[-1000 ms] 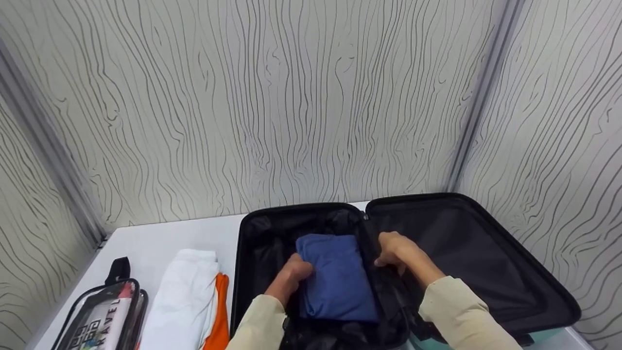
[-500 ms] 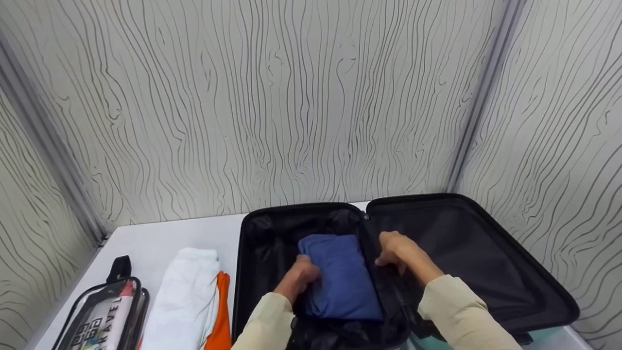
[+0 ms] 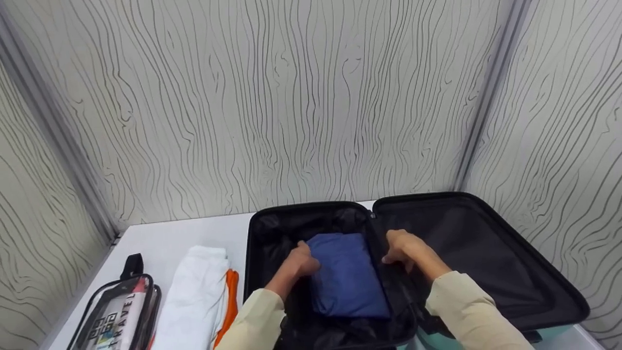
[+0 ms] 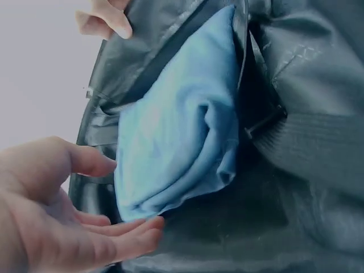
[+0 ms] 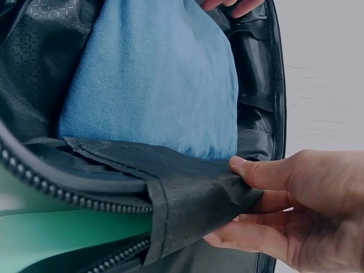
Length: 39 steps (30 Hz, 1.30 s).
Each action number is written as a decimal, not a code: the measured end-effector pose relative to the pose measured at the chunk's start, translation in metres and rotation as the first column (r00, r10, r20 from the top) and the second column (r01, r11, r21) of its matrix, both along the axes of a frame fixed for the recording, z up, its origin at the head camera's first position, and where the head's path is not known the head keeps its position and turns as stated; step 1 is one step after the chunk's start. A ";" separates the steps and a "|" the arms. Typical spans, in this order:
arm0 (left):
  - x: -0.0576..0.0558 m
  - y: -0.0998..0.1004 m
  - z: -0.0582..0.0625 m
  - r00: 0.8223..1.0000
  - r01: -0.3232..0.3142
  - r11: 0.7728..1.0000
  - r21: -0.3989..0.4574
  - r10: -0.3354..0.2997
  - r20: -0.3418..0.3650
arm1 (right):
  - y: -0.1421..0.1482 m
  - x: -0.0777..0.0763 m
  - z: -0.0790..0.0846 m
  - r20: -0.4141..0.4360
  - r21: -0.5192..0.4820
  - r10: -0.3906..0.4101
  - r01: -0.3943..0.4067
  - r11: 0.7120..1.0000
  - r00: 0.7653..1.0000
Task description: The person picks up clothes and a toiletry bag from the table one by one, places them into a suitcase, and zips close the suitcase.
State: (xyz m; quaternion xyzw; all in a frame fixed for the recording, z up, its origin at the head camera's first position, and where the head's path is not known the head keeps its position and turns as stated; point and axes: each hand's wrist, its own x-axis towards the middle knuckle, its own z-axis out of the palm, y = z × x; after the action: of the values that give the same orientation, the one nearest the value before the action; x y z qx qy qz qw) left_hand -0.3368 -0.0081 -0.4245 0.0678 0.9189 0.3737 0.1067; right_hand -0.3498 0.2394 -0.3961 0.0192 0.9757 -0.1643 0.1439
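A folded blue garment [image 3: 347, 277] lies inside the open black-lined suitcase [image 3: 251, 243], against the hinge side. My left hand [image 3: 296, 262] is at the garment's left edge. In the left wrist view its thumb [image 4: 94, 161] and fingers [image 4: 133, 239] are extended, with the tips right at the cloth. On the other side, my right hand [image 3: 406, 248] pinches a black fabric flap [image 5: 196, 187] at the suitcase hinge, thumb on top and fingers underneath. This flap borders the end of the garment in the right wrist view.
The suitcase lid [image 3: 466, 257] lies folded back to the right. Left of the suitcase, white folded clothing [image 3: 194, 296] and an orange piece of clothing [image 3: 231, 296] lie on the white table [image 3: 194, 226]. A clear travel pouch [image 3: 116, 311] sits farther left. Patterned walls [image 3: 311, 97] enclose the table.
My left hand nudged the blue garment slightly right, then drew back a little with its fingers spreading. The right hand keeps its pinch on the flap. The head view has shifted slightly.
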 end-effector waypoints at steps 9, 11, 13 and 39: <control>0.014 -0.023 0.017 0.962 0.103 0.988 0.115 -0.070 -0.263 | 0.010 -0.002 -0.001 0.006 -0.054 0.003 -0.003 0.999 1.000; 0.018 -0.031 0.019 0.950 0.115 0.982 0.149 -0.065 -0.304 | 0.010 -0.002 -0.002 0.001 -0.071 -0.001 0.001 0.997 1.000; 0.024 -0.040 0.021 0.944 0.126 0.975 0.184 -0.061 -0.325 | 0.010 -0.002 -0.003 0.000 -0.088 -0.006 0.006 0.996 1.000; 0.070 -0.149 0.012 0.950 -0.143 0.934 0.328 0.223 -0.219 | 0.002 -0.007 0.001 0.037 -0.079 0.028 -0.025 0.997 0.999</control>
State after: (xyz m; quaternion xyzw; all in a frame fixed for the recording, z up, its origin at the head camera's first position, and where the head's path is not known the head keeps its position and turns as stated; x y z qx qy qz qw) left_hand -0.2672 -0.1570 -0.4124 0.0441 0.8575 0.5092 -0.0586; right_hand -0.3572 0.2416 -0.3949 0.0038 0.9657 -0.2000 0.1654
